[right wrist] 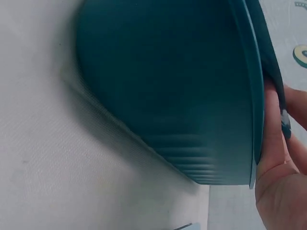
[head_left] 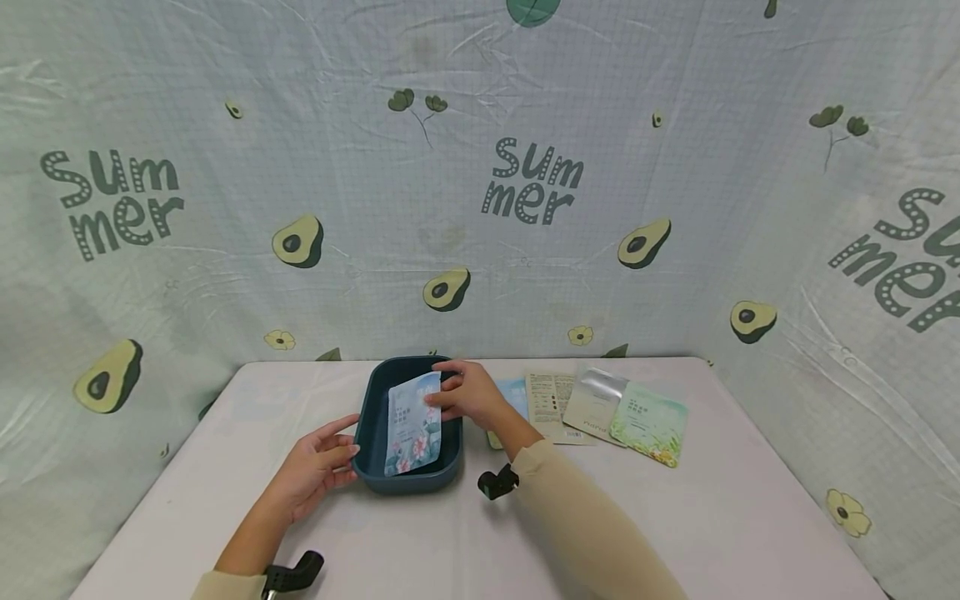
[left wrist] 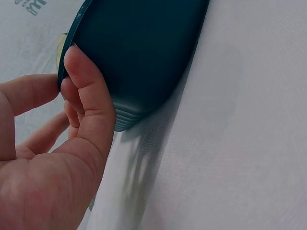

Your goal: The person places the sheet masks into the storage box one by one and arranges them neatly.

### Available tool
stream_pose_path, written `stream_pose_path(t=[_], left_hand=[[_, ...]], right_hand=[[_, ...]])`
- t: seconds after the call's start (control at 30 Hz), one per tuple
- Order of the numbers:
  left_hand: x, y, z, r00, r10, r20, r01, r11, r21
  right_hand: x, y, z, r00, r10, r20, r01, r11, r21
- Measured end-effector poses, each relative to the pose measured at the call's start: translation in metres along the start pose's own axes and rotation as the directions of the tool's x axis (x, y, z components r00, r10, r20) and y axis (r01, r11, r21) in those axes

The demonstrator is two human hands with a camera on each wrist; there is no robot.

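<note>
A dark blue plastic bin [head_left: 408, 484] stands on the table, its open top facing up. My left hand [head_left: 318, 467] is at its left side; in the left wrist view the thumb and fingers [left wrist: 88, 76] hold the bin's rim. My right hand [head_left: 474, 397] pinches a blue face mask packet [head_left: 412, 429] with pink flowers printed on it. The packet is tilted within the bin's opening, and its lower end is inside the walls. In the right wrist view only the packet's dark edge [right wrist: 286, 122] shows, beside the bin's wall [right wrist: 168, 81].
Right of the bin, several flat packets overlap: a green floral packet [head_left: 651, 423], a silver-and-beige packet [head_left: 594, 406], a beige printed packet [head_left: 550, 404] and a light blue one [head_left: 513, 392], partly behind my right arm. A patterned cloth [head_left: 360, 250] hangs behind the pale table [head_left: 585, 517].
</note>
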State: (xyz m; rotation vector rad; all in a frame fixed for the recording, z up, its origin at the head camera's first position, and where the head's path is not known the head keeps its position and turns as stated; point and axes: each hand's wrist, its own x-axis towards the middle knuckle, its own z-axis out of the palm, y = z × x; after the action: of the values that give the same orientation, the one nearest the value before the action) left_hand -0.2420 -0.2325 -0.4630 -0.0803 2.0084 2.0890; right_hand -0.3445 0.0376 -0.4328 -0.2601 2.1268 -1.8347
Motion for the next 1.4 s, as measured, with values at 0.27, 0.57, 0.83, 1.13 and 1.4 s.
stream_pose_path(t=[0.27,0.57,0.83,1.13,1.4], left_hand=[[0.000,-0.002,-0.001,1.000,0.009,0.011,-0.009,1.000,-0.018],[0.001,-0.002,0.000,1.000,0.008,0.005,-0.008,1.000,-0.014],[0.000,-0.002,0.000,1.000,0.008,0.008,-0.008,1.000,-0.024],[0.000,-0.001,-0.002,1.000,0.009,0.011,-0.009,0.999,-0.031],[0.001,-0.002,-0.001,1.000,0.006,0.016,-0.005,0.999,-0.039]], right_hand=[[0.001,-0.003,0.005,0.998,0.032,-0.048,-0.037,0.995,-0.094],[-0.005,-0.012,0.008,0.995,0.013,-0.096,-0.035,0.972,-0.232],[-0.007,-0.014,0.009,0.994,0.005,-0.113,-0.040,0.949,-0.314],[-0.009,-0.015,0.011,0.993,-0.010,-0.115,-0.036,0.922,-0.386],[-0.016,-0.021,0.010,0.992,-0.005,-0.126,-0.055,0.882,-0.467]])
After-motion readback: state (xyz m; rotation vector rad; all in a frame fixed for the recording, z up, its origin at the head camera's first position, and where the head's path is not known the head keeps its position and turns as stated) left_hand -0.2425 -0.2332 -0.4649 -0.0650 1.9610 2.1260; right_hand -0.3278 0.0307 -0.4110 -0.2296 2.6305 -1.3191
